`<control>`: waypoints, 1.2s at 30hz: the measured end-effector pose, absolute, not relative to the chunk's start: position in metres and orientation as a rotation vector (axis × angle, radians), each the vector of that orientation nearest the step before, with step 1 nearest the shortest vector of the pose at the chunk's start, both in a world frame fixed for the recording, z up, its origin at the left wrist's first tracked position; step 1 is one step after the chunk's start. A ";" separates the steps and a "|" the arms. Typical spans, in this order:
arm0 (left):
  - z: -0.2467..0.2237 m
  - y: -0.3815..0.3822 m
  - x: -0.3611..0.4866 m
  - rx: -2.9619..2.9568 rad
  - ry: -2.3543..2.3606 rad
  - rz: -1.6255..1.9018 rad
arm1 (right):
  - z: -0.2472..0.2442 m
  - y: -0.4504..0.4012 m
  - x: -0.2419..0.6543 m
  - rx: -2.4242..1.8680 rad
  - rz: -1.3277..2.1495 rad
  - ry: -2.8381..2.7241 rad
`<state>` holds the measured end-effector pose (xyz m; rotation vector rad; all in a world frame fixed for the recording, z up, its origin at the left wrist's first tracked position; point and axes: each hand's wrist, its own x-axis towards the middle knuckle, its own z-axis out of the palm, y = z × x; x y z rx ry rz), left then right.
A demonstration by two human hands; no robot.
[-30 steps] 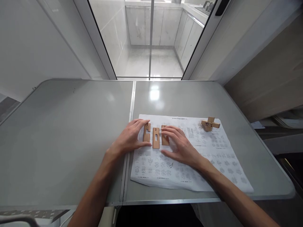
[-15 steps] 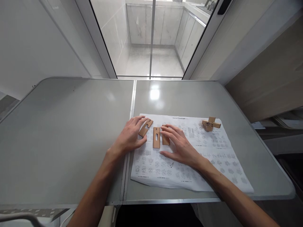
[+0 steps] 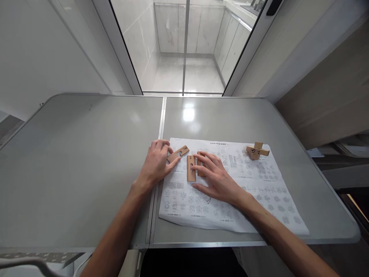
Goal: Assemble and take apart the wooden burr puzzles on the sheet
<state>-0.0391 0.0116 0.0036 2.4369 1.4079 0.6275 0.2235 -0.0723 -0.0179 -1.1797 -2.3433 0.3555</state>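
Observation:
My left hand (image 3: 156,161) has its thumb and fingers closed around the left end of a flat wooden puzzle piece (image 3: 181,152) marked 3, with a notch in one side. Right of it a wooden piece (image 3: 190,176) marked 2, with a long slot, lies on the printed sheet (image 3: 230,211). Spread over that piece is my right hand (image 3: 215,173), one fingertip at the slot. Under its fingers another wooden piece (image 3: 200,172) is partly hidden.
Toward the sheet's far right corner stands a cross-shaped assembly of wooden pieces (image 3: 256,151). The grey folding table (image 3: 86,161) has a metal seam (image 3: 157,196) left of the sheet. A glass door (image 3: 187,50) stands beyond the far edge.
The notched piece has turned flatter, its marked end swinging right, as my left hand shifted slightly left. My right fingers have moved a little left, onto the slotted piece.

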 end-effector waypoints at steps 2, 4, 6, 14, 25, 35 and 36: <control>0.003 0.011 -0.039 2.437 1.399 0.625 | -0.016 -0.073 0.223 -1.176 0.365 -2.312; 0.003 0.011 -0.038 2.435 1.394 0.626 | -0.015 -0.072 0.222 -1.157 0.377 -2.280; 0.005 0.010 -0.037 2.438 1.381 0.631 | -0.014 -0.072 0.223 -1.136 0.395 -2.250; 0.018 0.004 -0.027 2.094 1.395 0.675 | -0.011 -0.072 0.224 -1.133 0.488 -2.061; 0.019 -0.011 -0.004 1.274 0.920 0.624 | -0.006 -0.075 0.230 -1.133 0.478 -1.621; 0.013 -0.007 -0.009 1.113 0.758 0.502 | -0.008 -0.077 0.229 -1.043 0.680 -1.597; 0.014 -0.006 -0.010 1.112 0.743 0.487 | -0.009 -0.077 0.230 -1.041 0.690 -1.606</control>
